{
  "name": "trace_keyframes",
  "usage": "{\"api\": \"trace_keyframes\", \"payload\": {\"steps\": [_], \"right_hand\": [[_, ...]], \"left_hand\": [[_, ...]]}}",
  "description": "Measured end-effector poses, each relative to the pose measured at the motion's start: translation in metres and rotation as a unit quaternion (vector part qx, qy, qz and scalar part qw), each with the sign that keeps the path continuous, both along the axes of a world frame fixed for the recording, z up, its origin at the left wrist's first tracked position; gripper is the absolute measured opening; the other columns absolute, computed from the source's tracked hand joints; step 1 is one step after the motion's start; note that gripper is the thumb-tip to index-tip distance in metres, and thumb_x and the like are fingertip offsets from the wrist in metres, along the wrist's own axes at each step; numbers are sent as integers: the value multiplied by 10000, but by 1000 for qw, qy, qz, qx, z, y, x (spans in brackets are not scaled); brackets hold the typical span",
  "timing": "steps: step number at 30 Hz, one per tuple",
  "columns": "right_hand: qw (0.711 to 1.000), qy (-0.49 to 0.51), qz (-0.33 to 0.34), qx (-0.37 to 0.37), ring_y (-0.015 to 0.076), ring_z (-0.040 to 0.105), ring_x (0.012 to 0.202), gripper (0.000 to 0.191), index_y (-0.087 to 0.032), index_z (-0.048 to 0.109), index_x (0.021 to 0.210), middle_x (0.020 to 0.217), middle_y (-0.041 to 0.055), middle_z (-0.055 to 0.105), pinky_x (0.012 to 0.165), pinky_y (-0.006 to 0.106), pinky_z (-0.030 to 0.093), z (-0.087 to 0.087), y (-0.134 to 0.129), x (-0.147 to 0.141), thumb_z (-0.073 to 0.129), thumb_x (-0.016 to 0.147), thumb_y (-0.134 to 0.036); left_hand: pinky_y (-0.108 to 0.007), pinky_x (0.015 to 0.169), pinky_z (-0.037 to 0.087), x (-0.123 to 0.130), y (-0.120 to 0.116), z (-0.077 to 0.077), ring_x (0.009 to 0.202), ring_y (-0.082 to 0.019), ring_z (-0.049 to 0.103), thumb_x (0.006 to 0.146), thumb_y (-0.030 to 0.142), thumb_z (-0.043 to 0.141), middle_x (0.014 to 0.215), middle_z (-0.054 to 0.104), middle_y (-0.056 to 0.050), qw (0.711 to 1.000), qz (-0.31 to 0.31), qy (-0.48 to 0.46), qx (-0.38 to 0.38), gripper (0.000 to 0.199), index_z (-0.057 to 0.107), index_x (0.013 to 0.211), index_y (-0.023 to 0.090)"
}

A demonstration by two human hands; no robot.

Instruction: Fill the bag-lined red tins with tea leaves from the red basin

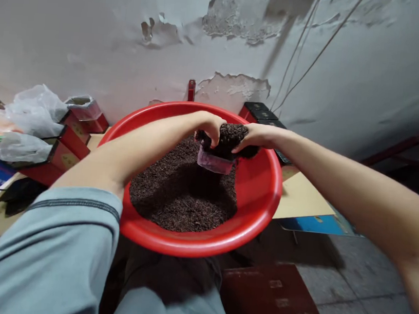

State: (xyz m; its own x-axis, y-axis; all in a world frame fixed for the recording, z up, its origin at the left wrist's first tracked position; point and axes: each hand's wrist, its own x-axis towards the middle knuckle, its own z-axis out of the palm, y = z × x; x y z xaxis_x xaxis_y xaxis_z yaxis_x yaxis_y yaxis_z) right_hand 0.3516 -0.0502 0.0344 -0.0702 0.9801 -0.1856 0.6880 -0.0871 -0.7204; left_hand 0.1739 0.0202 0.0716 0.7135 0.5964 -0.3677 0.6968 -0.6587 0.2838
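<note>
A wide red plastic basin [192,247] holds a bed of dark brown dried leaves [177,193] that look like loose tea. Over its far right part hangs a small clear plastic tub [214,164], heaped with the same dark leaves. My left hand [211,127] is closed around the tub's left side, its thumb pressed into the heap. From the right, my right hand [258,135] grips the other side, thumb on the near face of the pile. The fingers beyond the heap are hidden.
Red boxes [69,147] with clear plastic bags [37,110] stand at left. Black-topped boxes [259,111] sit behind the basin at right, near a cardboard sheet [306,197]. A peeling wall [106,35] rises behind. A dark red board [272,297] lies on the floor.
</note>
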Motion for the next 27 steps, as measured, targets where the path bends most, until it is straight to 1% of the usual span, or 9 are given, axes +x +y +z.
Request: {"api": "trace_keyframes", "payload": {"steps": [4,7,10,14,17,19,21,24,27], "right_hand": [[998,-52,-43,15,215,732,729,354,-215,752,825,780,-1,758,693,355,651,-2,9,-1,927,520,-180],[994,-85,-61,25,215,726,728,301,-197,745,787,751,2,740,715,378,652,3,11,-7,913,541,-154],[996,-59,-71,-3,227,737,734,294,-206,747,794,760,15,745,708,398,657,7,13,-13,915,559,-152],[994,-35,-90,-42,241,745,708,279,-204,736,752,716,31,735,674,406,656,9,17,-21,932,560,-153],[993,-31,-99,-53,248,754,713,277,-196,717,705,700,38,730,679,404,660,8,20,-27,941,554,-135],[992,-34,-111,-46,263,766,751,304,-189,736,752,727,47,738,700,417,663,7,23,-28,954,547,-138],[991,-29,-125,-33,279,772,785,382,-176,761,883,771,61,753,715,441,665,7,24,-28,959,556,-147],[992,-15,-125,8,278,769,794,478,-146,750,1062,857,90,772,716,459,665,11,21,-24,938,627,-198],[988,-54,-130,67,264,760,828,344,-139,754,1086,922,108,774,761,468,655,19,8,-27,841,793,-298]], "left_hand": [[-573,793,635,14,-1,-9,995,-427,717,506,170,910,1228,713,-199,999,8,13,49,919,638,1384,131],[-538,819,642,14,-2,-6,986,-399,728,525,174,922,1148,742,-164,998,20,-4,51,820,692,1310,124],[-483,821,643,9,-2,0,954,-347,740,556,159,914,1064,758,-117,998,41,-38,43,695,731,1226,143],[-421,758,643,4,-3,1,926,-314,741,568,164,924,1145,742,-151,993,75,-91,-6,741,691,1270,116],[-394,745,637,4,-4,-4,926,-298,736,553,145,930,1233,714,-163,991,73,-109,-18,804,664,1311,126],[-402,801,625,7,-2,-7,982,-316,726,534,145,932,1259,703,-155,993,58,-105,-4,872,638,1355,137],[-413,906,593,8,2,-11,1100,-341,693,535,175,922,1298,687,-143,994,39,-104,20,924,603,1402,148],[-398,1048,509,4,11,-16,1286,-338,594,606,246,866,1404,635,-131,987,-3,-157,33,916,546,1461,164],[-373,1098,447,-15,22,-16,1423,-322,488,715,317,777,1540,536,-106,976,-46,-214,-4,916,441,1561,213]]}}
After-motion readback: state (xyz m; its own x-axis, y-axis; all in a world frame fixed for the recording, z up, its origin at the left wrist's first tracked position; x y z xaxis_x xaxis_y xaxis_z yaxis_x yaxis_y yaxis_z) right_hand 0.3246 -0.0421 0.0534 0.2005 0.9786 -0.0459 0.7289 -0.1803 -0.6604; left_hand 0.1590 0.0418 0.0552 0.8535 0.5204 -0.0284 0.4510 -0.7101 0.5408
